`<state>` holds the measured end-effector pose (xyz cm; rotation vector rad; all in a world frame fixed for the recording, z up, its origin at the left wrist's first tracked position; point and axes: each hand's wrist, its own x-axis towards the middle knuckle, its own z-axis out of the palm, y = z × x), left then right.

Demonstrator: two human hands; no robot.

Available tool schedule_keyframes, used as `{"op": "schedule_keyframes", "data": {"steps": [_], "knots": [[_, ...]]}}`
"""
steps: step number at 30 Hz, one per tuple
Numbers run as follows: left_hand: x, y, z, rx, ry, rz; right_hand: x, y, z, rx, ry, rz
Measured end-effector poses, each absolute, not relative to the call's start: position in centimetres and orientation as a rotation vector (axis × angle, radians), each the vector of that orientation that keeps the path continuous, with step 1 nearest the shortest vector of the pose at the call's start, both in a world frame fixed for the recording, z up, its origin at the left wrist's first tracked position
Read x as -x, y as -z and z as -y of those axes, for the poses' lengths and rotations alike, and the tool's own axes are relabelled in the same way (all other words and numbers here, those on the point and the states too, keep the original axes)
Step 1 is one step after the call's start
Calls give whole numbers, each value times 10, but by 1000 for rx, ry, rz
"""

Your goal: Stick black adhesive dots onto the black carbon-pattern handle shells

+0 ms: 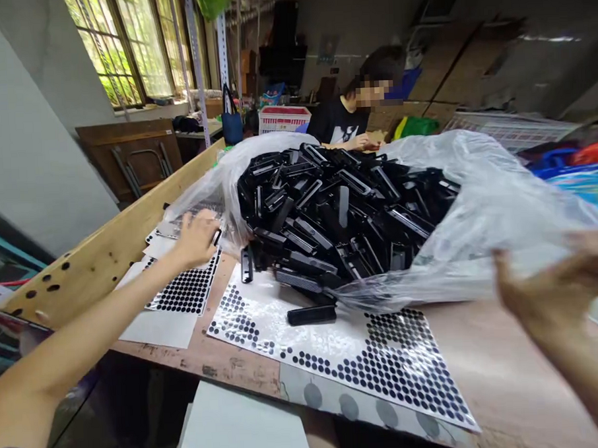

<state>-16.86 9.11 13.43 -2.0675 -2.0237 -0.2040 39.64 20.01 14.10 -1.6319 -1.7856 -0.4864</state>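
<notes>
My left hand (pixel 198 239) reaches over the sheets at the table's left side, its fingers apart beside the clear plastic bag. A dark-edged piece (pixel 217 237) shows by its thumb side; whether they touch is unclear. My right hand (pixel 554 289), smeared by motion, is spread in front of the bag's right side (pixel 476 196), thumb away from the fingers. Between my hands, the opened bag holds a heap of black plastic cases (pixel 342 209), some with ribbed faces. One black case (pixel 311 314) lies on a white sheet of black round stickers (pixel 309 346), and another case (pixel 246 264) stands near the heap's left edge.
More dot sheets (pixel 183 292) lie at left, along a wooden side board (pixel 102 249) with black dots stuck on it. Across the table sits a person (pixel 341 120), hands together. White sheets (pixel 243 428) are below the front edge. A crate (pixel 284 119) stands behind.
</notes>
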Motion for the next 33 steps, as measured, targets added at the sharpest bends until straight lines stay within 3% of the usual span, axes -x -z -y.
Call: {"op": "schedule_keyframes", "data": {"steps": [5, 10, 24, 33], "knots": [[53, -57, -69, 2748, 159, 1795, -318, -45, -119, 1271, 146, 2646], [25, -26, -71, 2720, 250, 1827, -309, -1, -92, 1317, 18, 2621], [-23, -24, -83, 2322, 425, 1924, -356, 11, -152, 1847, 81, 2453], [-26, -41, -73, 2196, 409, 1981, -292, -12, -59, 1566, 24, 2705]]}}
